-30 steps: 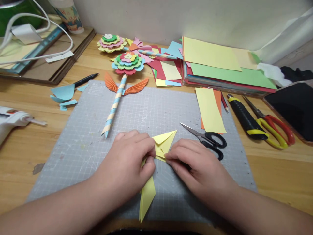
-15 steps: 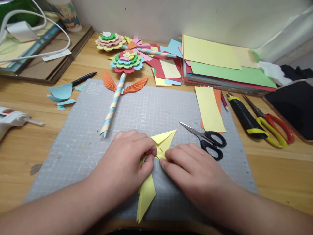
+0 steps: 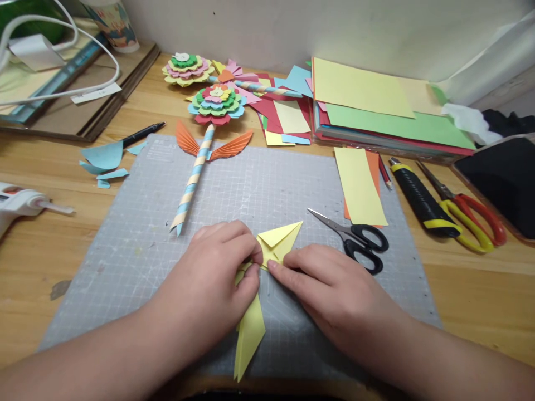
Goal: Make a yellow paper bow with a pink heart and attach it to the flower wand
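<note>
A folded yellow paper (image 3: 251,334) lies on the grey cutting mat (image 3: 284,181), one pointed end toward the upper right and a longer split tail toward the front edge. My left hand (image 3: 221,267) pinches its middle between thumb and curled fingers, hiding that part. On the right, my right hand (image 3: 330,284) rests with its fingers together and one fingertip pressing on the paper's lower fold, just beside the left fingertips. A paper flower (image 3: 215,103) with a striped stem and orange pleated leaves lies behind.
Black-handled scissors (image 3: 368,242) lie near my right hand. Beyond are yellow and orange strips (image 3: 361,186), a cutter (image 3: 422,197), red-yellow scissors (image 3: 468,214) and a paper stack (image 3: 363,94). At left are a glue gun (image 3: 20,203), a pen (image 3: 144,133) and blue scraps (image 3: 104,156).
My right fingertip has moved slightly left and up onto the fold. My left fingers have shifted slightly left, showing more of the paper's middle.
</note>
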The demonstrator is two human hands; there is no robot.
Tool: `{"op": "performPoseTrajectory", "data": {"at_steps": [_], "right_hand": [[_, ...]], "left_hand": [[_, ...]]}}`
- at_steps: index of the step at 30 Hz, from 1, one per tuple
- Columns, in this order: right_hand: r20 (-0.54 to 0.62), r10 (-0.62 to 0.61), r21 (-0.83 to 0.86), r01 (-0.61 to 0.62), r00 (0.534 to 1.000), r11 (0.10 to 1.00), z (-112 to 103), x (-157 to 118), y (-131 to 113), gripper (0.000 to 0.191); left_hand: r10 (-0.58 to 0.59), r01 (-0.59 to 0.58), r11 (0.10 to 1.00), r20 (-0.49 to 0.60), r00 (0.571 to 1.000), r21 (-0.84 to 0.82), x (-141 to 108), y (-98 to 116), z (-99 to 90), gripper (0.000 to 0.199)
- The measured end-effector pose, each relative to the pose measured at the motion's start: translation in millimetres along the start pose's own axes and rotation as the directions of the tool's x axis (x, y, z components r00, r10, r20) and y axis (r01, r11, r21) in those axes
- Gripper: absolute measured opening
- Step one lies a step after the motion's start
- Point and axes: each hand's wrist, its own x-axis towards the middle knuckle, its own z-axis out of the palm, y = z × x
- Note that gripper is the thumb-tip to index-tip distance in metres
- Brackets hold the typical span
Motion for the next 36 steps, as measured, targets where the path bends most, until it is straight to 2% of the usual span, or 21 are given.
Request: {"op": "performPoseTrajectory", "data": {"at_steps": [11, 25, 30, 36], "right_hand": [[0.063, -0.113, -0.105, 0.119, 0.992, 0.987, -7.3, 3.6, -1.0, 0.033], [0.091, -0.109, -0.126, 0.120, 0.990, 0.985, -7.5, 4.1, -3.8, 0.029], [0.086, -0.108, -0.127, 0.118, 0.990, 0.985, -6.6, 3.5, -4.1, 0.027], [0.053, -0.127, -0.094, 0.132, 0.991, 0.987, -5.3, 2.7, -1.7, 0.028]], "left_hand": [[-0.007, 0.007, 1.000, 0.015, 1.000, 0.001, 0.9, 1.0, -2.5, 0.012], [0.009, -0.009, 1.000, 0.038, 0.999, -0.017, -0.9, -1.7, -5.7, 0.019], [0.001, -0.001, 1.000, 0.047, 0.999, 0.009, 1.3, 0.2, -6.1, 0.010], [0.014, -0.014, 1.000, 0.044, 0.999, 0.006, 1.6, -0.4, -6.2, 0.011]]}}
